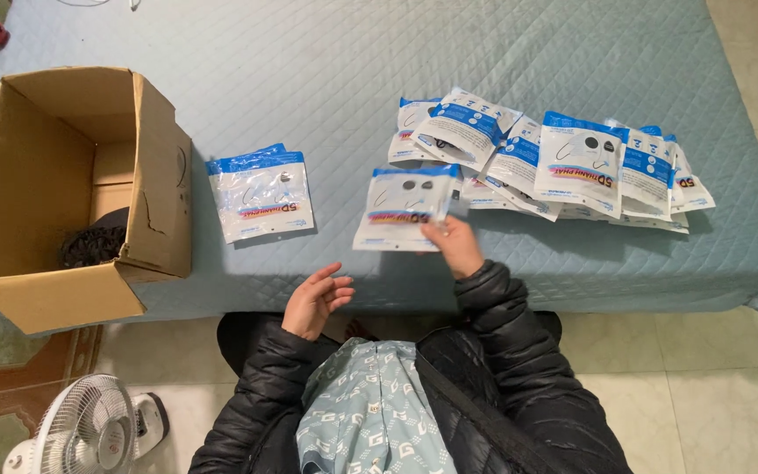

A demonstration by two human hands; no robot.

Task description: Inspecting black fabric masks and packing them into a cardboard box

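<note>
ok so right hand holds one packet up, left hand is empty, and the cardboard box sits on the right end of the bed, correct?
Not quite: the cardboard box sits on the left end of the bed, as the head view shows. The rest stands: the right hand holds one packet up, and the left hand is empty.

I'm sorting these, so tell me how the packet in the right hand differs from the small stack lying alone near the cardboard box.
The held packet is gripped by the right hand at its lower edge, raised off the quilted cover; the lone stack lies flat, untouched. The held packet is a single piece; the lone stack shows at least two layered. The held packet looks motion-blurred; the stack is sharp. Both are clear pouches with blue top bands.
</note>
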